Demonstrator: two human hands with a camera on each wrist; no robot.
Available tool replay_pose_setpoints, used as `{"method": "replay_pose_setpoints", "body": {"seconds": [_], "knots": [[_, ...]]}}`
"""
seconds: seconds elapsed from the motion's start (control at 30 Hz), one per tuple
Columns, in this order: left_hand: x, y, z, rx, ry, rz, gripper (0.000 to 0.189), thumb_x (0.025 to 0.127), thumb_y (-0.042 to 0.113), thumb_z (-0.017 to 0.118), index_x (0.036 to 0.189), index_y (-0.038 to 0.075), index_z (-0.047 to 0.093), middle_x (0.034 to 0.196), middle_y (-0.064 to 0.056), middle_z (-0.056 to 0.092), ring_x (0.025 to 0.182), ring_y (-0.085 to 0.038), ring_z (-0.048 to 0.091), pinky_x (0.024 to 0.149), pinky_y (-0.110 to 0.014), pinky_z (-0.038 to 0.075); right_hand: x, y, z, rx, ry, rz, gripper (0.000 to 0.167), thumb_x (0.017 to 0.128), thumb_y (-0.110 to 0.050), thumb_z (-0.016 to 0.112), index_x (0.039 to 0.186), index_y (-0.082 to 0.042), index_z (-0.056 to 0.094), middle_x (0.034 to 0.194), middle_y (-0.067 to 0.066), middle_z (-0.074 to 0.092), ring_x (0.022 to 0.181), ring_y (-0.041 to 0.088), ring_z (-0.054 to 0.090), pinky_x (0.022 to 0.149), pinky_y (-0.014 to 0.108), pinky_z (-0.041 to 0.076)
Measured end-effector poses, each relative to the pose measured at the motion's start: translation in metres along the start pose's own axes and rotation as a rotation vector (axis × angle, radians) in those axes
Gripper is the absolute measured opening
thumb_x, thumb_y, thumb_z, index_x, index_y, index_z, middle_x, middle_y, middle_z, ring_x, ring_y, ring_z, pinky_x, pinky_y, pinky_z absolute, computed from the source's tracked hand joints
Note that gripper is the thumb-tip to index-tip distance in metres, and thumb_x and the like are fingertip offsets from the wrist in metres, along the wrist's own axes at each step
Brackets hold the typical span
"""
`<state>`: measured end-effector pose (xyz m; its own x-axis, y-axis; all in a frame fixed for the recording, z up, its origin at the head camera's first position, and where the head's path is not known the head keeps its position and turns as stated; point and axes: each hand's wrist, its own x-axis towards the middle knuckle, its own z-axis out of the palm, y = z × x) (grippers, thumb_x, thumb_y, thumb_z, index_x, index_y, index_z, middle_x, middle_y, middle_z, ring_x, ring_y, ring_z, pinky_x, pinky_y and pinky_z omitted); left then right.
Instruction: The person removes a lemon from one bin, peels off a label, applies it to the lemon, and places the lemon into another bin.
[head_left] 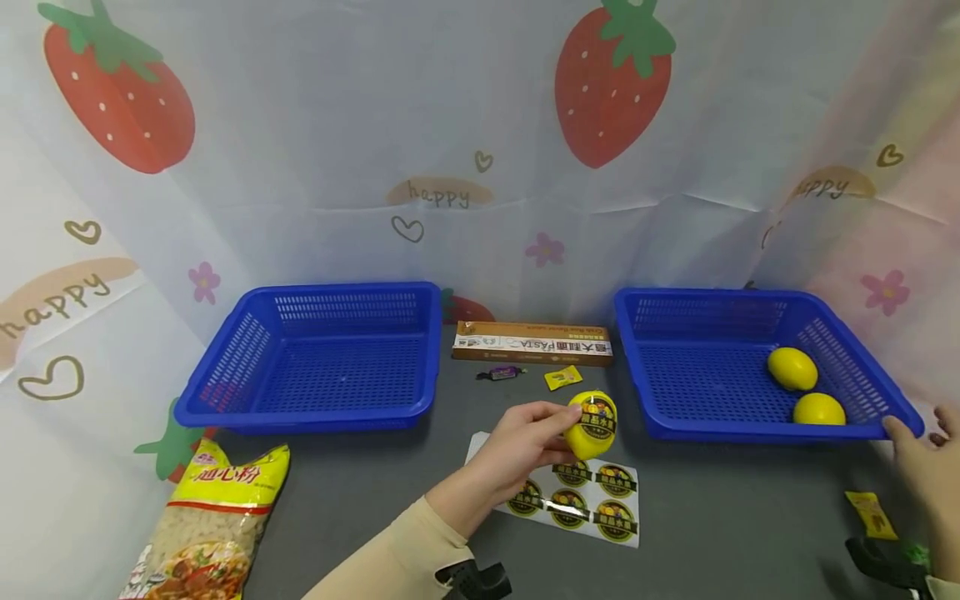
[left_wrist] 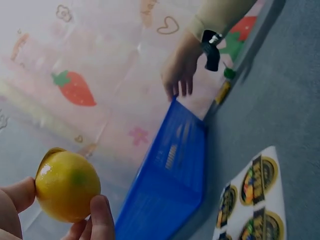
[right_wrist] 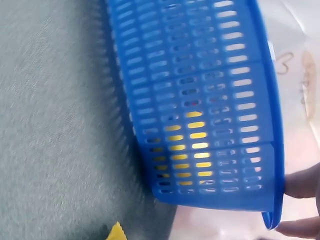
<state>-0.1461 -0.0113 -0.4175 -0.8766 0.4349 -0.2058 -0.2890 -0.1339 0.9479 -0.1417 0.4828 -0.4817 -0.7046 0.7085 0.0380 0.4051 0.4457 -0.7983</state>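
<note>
My left hand (head_left: pixel 517 446) pinches a yellow lemon (head_left: pixel 588 442) between thumb and fingers, above the table. A round black-and-gold sticker (head_left: pixel 597 417) is on the lemon's side. In the left wrist view the lemon (left_wrist: pixel 68 187) shows a greenish spot, with the sticker's edge lifting at its upper left. Beneath the left hand lies a white sheet (head_left: pixel 585 537) bearing several such stickers. At the far right, my right hand (head_left: pixel 930 467) holds the front right corner of the right blue basket (head_left: pixel 720 432), thumb and finger astride the rim. Two lemons (head_left: pixel 792 369) lie in that basket.
Another blue basket (head_left: pixel 307 419) stands at the left, with a bag of noodles (head_left: pixel 213 525) in front. Between the baskets are a pasta box (head_left: pixel 532 344), a purple candy (head_left: pixel 502 373) and a yellow packet (head_left: pixel 562 377). Another yellow packet (head_left: pixel 872 515) lies near the right wrist.
</note>
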Motion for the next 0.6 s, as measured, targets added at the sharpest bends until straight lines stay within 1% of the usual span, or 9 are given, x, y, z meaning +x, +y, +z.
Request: {"method": "replay_pose_setpoints", "body": {"seconds": [0.03, 0.1, 0.13, 0.2, 0.27, 0.33, 0.47, 0.5, 0.6], "knots": [[0.004, 0.001, 0.004, 0.003, 0.000, -0.005, 0.043, 0.100, 0.034, 0.065, 0.124, -0.002, 0.064, 0.115, -0.015, 0.069, 0.096, -0.025, 0.073, 0.089, -0.040, 0.060, 0.010, 0.010, 0.004, 0.021, -0.015, 0.012, 0.067, 0.107, -0.031, 0.038, 0.163, -0.011, 0.008, 0.167, 0.023, 0.011, 0.152, 0.042, 0.022, 0.120, 0.054, 0.029], [0.012, 0.004, 0.014, -0.001, 0.001, -0.016, 0.043, 0.099, 0.034, 0.066, 0.122, -0.001, 0.065, 0.113, -0.014, 0.070, 0.094, -0.023, 0.073, 0.086, -0.038, 0.061, 0.028, 0.028, 0.010, 0.056, -0.057, 0.005, 0.065, 0.107, -0.032, 0.036, 0.163, -0.013, 0.007, 0.166, 0.023, 0.017, 0.148, 0.033, 0.034, 0.114, 0.033, 0.041], [0.017, 0.007, 0.019, -0.004, 0.001, -0.020, 0.042, 0.098, 0.034, 0.067, 0.121, -0.001, 0.066, 0.112, -0.013, 0.071, 0.093, -0.023, 0.073, 0.086, -0.038, 0.061, 0.035, 0.034, 0.011, 0.070, -0.078, -0.016, 0.065, 0.108, -0.032, 0.035, 0.163, -0.012, 0.008, 0.164, 0.026, 0.020, 0.144, 0.030, 0.041, 0.106, 0.024, 0.046], [0.027, 0.010, 0.030, -0.007, 0.005, -0.029, 0.041, 0.098, 0.035, 0.068, 0.119, 0.000, 0.067, 0.109, -0.012, 0.072, 0.089, -0.020, 0.074, 0.084, -0.037, 0.061, 0.045, 0.043, 0.014, 0.095, -0.106, -0.067, 0.063, 0.108, -0.030, 0.035, 0.163, -0.012, 0.009, 0.160, 0.031, 0.024, 0.134, 0.021, 0.050, 0.086, 0.008, 0.050], [0.037, 0.013, 0.041, -0.011, 0.026, -0.039, 0.038, 0.096, 0.034, 0.070, 0.114, 0.001, 0.069, 0.103, -0.010, 0.072, 0.083, -0.019, 0.073, 0.082, -0.036, 0.062, 0.050, 0.048, 0.015, 0.120, -0.127, -0.104, 0.063, 0.108, -0.028, 0.035, 0.163, -0.013, 0.008, 0.159, 0.034, 0.024, 0.130, 0.015, 0.051, 0.069, -0.002, 0.044], [0.047, 0.015, 0.052, 0.002, 0.053, -0.047, 0.035, 0.095, 0.034, 0.071, 0.108, 0.002, 0.070, 0.096, -0.009, 0.073, 0.076, -0.017, 0.071, 0.078, -0.034, 0.062, 0.051, 0.051, 0.015, 0.133, -0.133, -0.124, 0.063, 0.108, -0.027, 0.036, 0.163, -0.011, 0.008, 0.157, 0.035, 0.024, 0.122, 0.007, 0.054, 0.064, -0.002, 0.045], [0.064, 0.018, 0.072, 0.041, 0.122, -0.055, 0.032, 0.091, 0.036, 0.076, 0.095, 0.005, 0.072, 0.085, -0.008, 0.072, 0.066, -0.016, 0.068, 0.071, -0.032, 0.063, 0.049, 0.055, 0.016, 0.133, -0.137, -0.165, 0.061, 0.108, -0.026, 0.036, 0.162, -0.007, 0.014, 0.151, 0.038, 0.029, 0.107, -0.003, 0.053, 0.063, -0.001, 0.046], [0.068, 0.019, 0.076, 0.052, 0.140, -0.053, 0.031, 0.090, 0.036, 0.077, 0.093, 0.005, 0.072, 0.083, -0.007, 0.072, 0.065, -0.016, 0.067, 0.070, -0.032, 0.062, 0.049, 0.055, 0.016, 0.132, -0.136, -0.173, 0.061, 0.108, -0.025, 0.036, 0.162, -0.006, 0.015, 0.150, 0.038, 0.030, 0.105, -0.004, 0.053, 0.064, -0.001, 0.046], [0.077, 0.022, 0.088, 0.091, 0.190, -0.050, 0.032, 0.087, 0.038, 0.080, 0.087, 0.007, 0.071, 0.081, -0.006, 0.070, 0.063, -0.016, 0.067, 0.065, -0.029, 0.062, 0.050, 0.057, 0.017, 0.136, -0.140, -0.171, 0.061, 0.108, -0.026, 0.036, 0.162, -0.008, 0.014, 0.152, 0.038, 0.028, 0.111, 0.001, 0.054, 0.065, 0.000, 0.047]]}}
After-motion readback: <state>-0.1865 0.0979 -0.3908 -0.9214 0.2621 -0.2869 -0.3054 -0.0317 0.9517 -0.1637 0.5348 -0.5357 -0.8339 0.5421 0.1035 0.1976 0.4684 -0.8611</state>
